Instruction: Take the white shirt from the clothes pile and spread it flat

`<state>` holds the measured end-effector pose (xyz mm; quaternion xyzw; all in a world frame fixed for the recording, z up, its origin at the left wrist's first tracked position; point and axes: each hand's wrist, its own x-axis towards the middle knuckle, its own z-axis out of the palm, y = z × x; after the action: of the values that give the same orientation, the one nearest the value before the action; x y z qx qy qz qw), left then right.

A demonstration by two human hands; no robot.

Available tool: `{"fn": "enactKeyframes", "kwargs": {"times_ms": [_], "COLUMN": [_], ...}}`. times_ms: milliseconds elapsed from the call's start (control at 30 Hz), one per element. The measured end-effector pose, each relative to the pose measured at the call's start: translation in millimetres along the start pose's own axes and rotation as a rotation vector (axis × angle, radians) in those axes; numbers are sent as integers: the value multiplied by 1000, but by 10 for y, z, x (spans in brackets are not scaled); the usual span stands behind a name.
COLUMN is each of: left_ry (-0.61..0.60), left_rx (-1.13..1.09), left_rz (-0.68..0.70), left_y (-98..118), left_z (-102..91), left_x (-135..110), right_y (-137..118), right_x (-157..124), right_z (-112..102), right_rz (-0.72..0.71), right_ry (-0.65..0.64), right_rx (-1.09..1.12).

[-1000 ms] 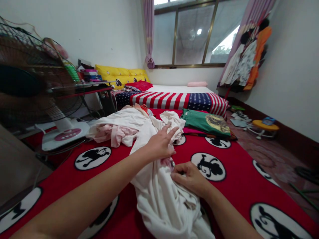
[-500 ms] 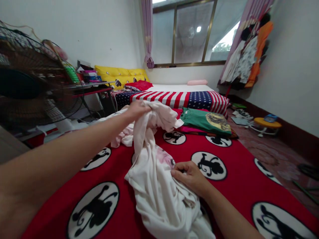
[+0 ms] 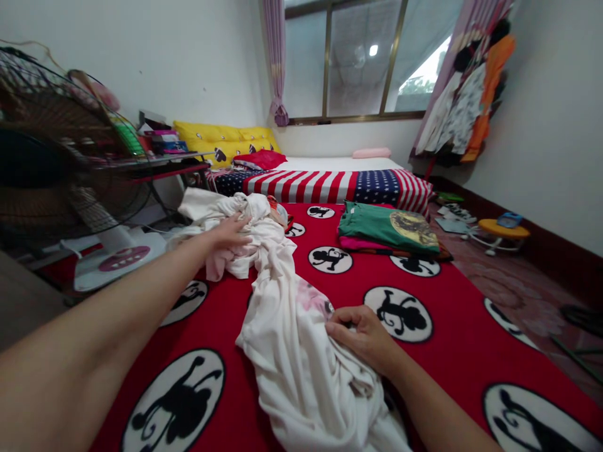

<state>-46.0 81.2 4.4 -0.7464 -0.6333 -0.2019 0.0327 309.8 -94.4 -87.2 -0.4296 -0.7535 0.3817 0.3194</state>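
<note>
I get bare red blanket [image 3: 456,326] on near side of green folded shirt [image 3: 372,223] and strip left of it; blanket's right edge slants from shirt's right end toward camera. White garment [image 3: 301,351] lies nearer camera than shirt, to its left; long axis runs away and leftward, narrow end reaching bunched pile [image 3: 200,204], well left of shirt. I see left hand [image 3: 230,232] at pile, fingers spread, contact unclear; right hand [image 3: 360,333], nearer than shirt, pinches garment's right edge.
</note>
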Motion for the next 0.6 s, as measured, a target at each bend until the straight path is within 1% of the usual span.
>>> {"fn": "enactKeyframes", "kwargs": {"times_ms": [33,67,100,167,200,267,333,367,433,500,533,600], "left_ry": [-34,-63,-86,-106,-93,-25,49,57,17,-43,-68,-93], "left_rx": [13,25,34,61,81,110,81,41,-31,-85,-112,-193], "left_rz": [-10,-18,-27,-33,-27,19,87,109,92,32,-4,-57], "left_y": [-31,-53,-61,-23,30,202,440,564,785,933,975,1010], "left_z": [125,204,239,215,179,114,94,104,146,197,219,256], "left_x": [-57,-97,-122,-153,-178,-282,-484,-616,-907,-1175,-1282,-1427], "right_y": [-4,-9,-16,-27,-30,-33,-33,-34,-37,-34,-24,29], "right_x": [-1,-2,-3,-4,-4,-4,-4,-4,-5,-1,6,32], "right_z": [-2,-5,-9,-13,-14,-10,-5,-5,-25,-86,-135,-269], "right_rz": [-1,0,-1,-2,-3,-7,-9,-2,33,93,122,166], "right_ry": [-3,-2,-1,0,0,0,8,18,53,149,233,481], "right_rx": [0,2,3,8,10,19,53,90,204,358,440,589]}}
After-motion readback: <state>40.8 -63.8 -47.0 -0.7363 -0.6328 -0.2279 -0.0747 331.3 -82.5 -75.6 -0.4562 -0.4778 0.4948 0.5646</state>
